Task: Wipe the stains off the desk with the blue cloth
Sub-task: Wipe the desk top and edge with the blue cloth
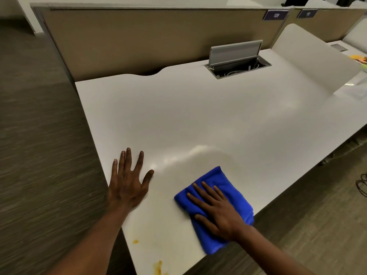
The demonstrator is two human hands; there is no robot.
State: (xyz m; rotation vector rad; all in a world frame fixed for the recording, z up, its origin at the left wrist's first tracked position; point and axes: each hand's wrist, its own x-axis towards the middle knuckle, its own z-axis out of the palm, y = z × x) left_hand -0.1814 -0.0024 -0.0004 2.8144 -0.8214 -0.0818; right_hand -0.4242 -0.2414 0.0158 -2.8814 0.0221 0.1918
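The right hand lies flat on the folded bright blue microfibre cloth, fingers straight and spread, pressing it down onto the smooth white laminate desk near its front edge; a broad palm spreads the load so the whole pad rubs the surface. Part of the cloth overhangs that front edge. The left hand rests palm-down on the bare desk close to the left edge, fingers splayed and holding nothing, most likely as a brace against the push of the wiping arm. Two orange-yellow stains remain near the front left corner: a small spot and a larger smear at the very front (neither is under the cloth yet). A faint yellowish film shows just beyond the cloth. Towards the back edge sits a grey metal cable hatch, lid raised.
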